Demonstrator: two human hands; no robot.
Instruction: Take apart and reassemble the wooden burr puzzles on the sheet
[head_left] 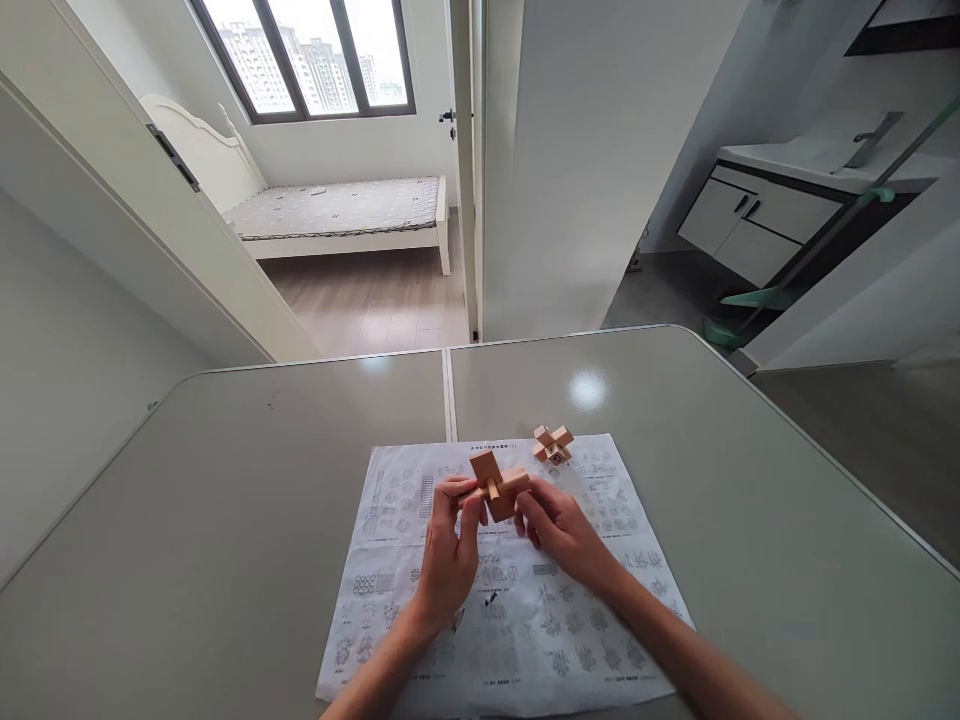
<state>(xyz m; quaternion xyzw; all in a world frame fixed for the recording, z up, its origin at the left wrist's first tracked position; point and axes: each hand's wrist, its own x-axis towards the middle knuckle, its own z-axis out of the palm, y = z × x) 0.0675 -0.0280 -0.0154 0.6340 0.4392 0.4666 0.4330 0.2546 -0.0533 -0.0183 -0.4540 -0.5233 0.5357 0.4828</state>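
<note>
A wooden interlocking puzzle of crossed flat pieces and a small peg is held above a printed sheet. My left hand pinches its left end between thumb and fingers. On the other side, my right hand has its curled fingers closed on the right end of the puzzle. The instruction sheet lies flat beneath both hands, covered in small line drawings of puzzle pieces. Near the sheet's top edge rests a second wooden burr puzzle, assembled into a cross shape, with a mark on its front face.
The grey table has a seam running toward its far edge. Beyond it, a doorway shows a bed under a window. At right are a washbasin cabinet and a green-handled pole.
</note>
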